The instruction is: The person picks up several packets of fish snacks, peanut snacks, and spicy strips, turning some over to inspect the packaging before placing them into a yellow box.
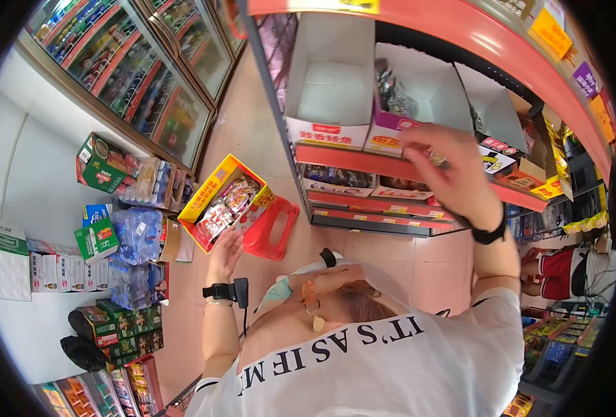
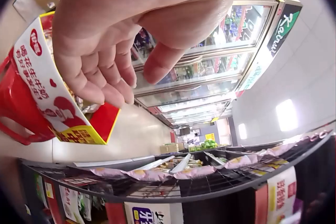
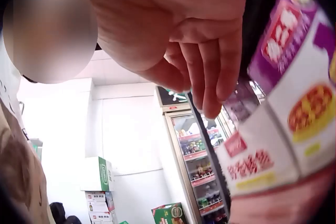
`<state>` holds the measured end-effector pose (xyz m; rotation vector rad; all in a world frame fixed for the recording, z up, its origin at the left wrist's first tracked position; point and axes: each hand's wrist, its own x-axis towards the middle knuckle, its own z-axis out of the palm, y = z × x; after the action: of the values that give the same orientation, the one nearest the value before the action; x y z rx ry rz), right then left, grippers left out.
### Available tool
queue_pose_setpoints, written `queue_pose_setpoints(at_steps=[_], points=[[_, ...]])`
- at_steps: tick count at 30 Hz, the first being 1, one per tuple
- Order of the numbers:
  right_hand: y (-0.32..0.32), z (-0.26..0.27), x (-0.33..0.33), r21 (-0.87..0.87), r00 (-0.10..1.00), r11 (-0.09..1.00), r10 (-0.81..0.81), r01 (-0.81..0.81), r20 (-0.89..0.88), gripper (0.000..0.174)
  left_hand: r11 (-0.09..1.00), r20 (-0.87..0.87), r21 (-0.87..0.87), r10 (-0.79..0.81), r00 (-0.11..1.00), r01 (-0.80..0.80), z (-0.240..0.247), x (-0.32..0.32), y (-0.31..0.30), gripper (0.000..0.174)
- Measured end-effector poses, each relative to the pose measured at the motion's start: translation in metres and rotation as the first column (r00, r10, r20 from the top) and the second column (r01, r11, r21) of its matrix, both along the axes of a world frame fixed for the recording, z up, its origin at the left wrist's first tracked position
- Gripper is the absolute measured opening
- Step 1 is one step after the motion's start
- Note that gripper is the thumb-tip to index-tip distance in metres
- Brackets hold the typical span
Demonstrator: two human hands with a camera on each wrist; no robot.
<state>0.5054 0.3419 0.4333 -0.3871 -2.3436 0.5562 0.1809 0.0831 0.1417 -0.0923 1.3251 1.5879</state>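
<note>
A yellow-edged cardboard box (image 1: 214,182) holding several wrapped snack packets (image 1: 233,203) stands on a red plastic stool (image 1: 274,233). My left hand (image 1: 226,254) is at the near rim of this box, its fingers loosely bent over the edge in the left wrist view. My right hand (image 1: 450,163) hangs in front of the shelf, by a purple-and-white display box (image 1: 384,135) with dark packets (image 1: 395,97) inside. In the right wrist view the right fingers (image 3: 210,77) droop, with nothing visible in them.
Left of the purple box stands a white display box (image 1: 332,83) with a bare inside. A red shelf edge (image 1: 363,161) runs below them, above lower stocked shelves. Glass-door fridges (image 1: 162,83), bottle packs (image 1: 137,236) and cartons (image 1: 103,163) line the left side. Another person (image 1: 565,271) is at right.
</note>
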Motion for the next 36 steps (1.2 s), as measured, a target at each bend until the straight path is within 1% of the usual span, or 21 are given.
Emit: queue_pose_setpoints(at_steps=[2, 3, 5, 7, 8, 9, 10, 12, 14, 15, 17, 18, 20, 21, 24, 28, 30, 31, 33, 34, 36], points=[[0.02, 0.025, 0.017, 0.149, 0.995, 0.989, 0.002, -0.017, 0.104, 0.014, 0.998, -0.015, 0.038, -0.04, 0.999, 0.04, 0.018, 0.018, 0.024, 0.034], [0.03, 0.033, 0.022, 0.151, 0.995, 0.988, 0.0, -0.015, 0.103, 0.014, 0.994, -0.028, 0.07, -0.078, 0.997, 0.08, 0.026, 0.026, 0.036, 0.033], [0.055, 0.047, 0.03, 0.314, 0.958, 0.948, -0.036, -0.058, 0.285, 0.013, 0.987, -0.056, 0.108, -0.117, 0.992, 0.123, 0.039, 0.039, 0.057, 0.033], [0.08, 0.05, 0.031, 0.299, 0.943, 0.949, -0.007, -0.099, 0.334, 0.015, 0.961, -0.126, 0.173, -0.194, 0.973, 0.214, 0.061, 0.052, 0.076, 0.034], [0.092, 0.05, 0.03, 0.279, 0.923, 0.95, 0.025, -0.141, 0.383, 0.016, 0.962, -0.128, 0.175, -0.19, 0.973, 0.211, 0.074, 0.058, 0.085, 0.034], [0.102, 0.052, 0.027, 0.308, 0.898, 0.937, 0.016, -0.167, 0.439, 0.018, 0.942, -0.173, 0.215, -0.225, 0.959, 0.259, 0.086, 0.065, 0.092, 0.034], [0.111, 0.05, 0.024, 0.309, 0.899, 0.935, 0.02, -0.171, 0.437, 0.018, 0.918, -0.22, 0.252, -0.256, 0.941, 0.308, 0.099, 0.071, 0.1, 0.035], [0.126, 0.043, 0.017, 0.401, 0.868, 0.887, -0.001, -0.228, 0.497, 0.019, 0.911, -0.251, 0.264, -0.252, 0.935, 0.316, 0.122, 0.084, 0.11, 0.036], [0.134, 0.041, 0.007, 0.353, 0.86, 0.898, 0.052, -0.263, 0.508, 0.021, 0.881, -0.28, 0.302, -0.284, 0.917, 0.365, 0.141, 0.094, 0.119, 0.032], [0.137, 0.04, 0.002, 0.308, 0.828, 0.91, 0.066, -0.279, 0.557, 0.022, 0.883, -0.284, 0.304, -0.275, 0.919, 0.358, 0.15, 0.1, 0.122, 0.032], [0.142, 0.038, -0.008, 0.217, 0.777, 0.923, 0.122, -0.318, 0.618, 0.025, 0.848, -0.358, 0.306, -0.318, 0.878, 0.433, 0.164, 0.112, 0.128, 0.038], [0.145, 0.036, -0.012, 0.22, 0.777, 0.92, 0.127, -0.324, 0.616, 0.025, 0.851, -0.361, 0.308, -0.311, 0.879, 0.427, 0.166, 0.117, 0.131, 0.038], [0.149, 0.034, -0.02, 0.339, 0.79, 0.845, 0.149, -0.415, 0.595, 0.028, 0.819, -0.394, 0.34, -0.322, 0.861, 0.462, 0.169, 0.125, 0.134, 0.038], [0.152, 0.034, -0.026, 0.326, 0.746, 0.855, 0.1, -0.403, 0.659, 0.032, 0.822, -0.396, 0.341, -0.315, 0.863, 0.456, 0.17, 0.128, 0.135, 0.038], [0.17, 0.024, -0.037, 0.255, 0.692, 0.866, 0.136, -0.431, 0.709, 0.033, 0.821, -0.4, 0.349, -0.306, 0.864, 0.452, 0.172, 0.136, 0.135, 0.038], [0.184, 0.016, -0.043, 0.238, 0.695, 0.838, 0.212, -0.491, 0.687, 0.035, 0.833, -0.399, 0.329, -0.305, 0.865, 0.445, 0.174, 0.142, 0.13, 0.038], [0.182, 0.017, -0.043, 0.188, 0.695, 0.869, 0.218, -0.457, 0.685, 0.038, 0.838, -0.404, 0.317, -0.303, 0.863, 0.443, 0.174, 0.143, 0.127, 0.039], [0.181, 0.019, -0.043, 0.189, 0.695, 0.868, 0.218, -0.459, 0.685, 0.038, 0.839, -0.394, 0.325, -0.299, 0.869, 0.436, 0.174, 0.143, 0.127, 0.038], [0.179, 0.021, -0.042, 0.178, 0.61, 0.87, 0.163, -0.459, 0.775, 0.038, 0.839, -0.386, 0.333, -0.294, 0.874, 0.43, 0.174, 0.144, 0.126, 0.037], [0.178, 0.021, -0.041, 0.18, 0.61, 0.87, 0.162, -0.459, 0.776, 0.038, 0.839, -0.385, 0.333, -0.295, 0.875, 0.43, 0.174, 0.144, 0.125, 0.037], [0.175, 0.019, -0.04, 0.183, 0.501, 0.912, 0.028, -0.367, 0.865, 0.039, 0.839, -0.383, 0.334, -0.296, 0.875, 0.43, 0.175, 0.145, 0.125, 0.036]])
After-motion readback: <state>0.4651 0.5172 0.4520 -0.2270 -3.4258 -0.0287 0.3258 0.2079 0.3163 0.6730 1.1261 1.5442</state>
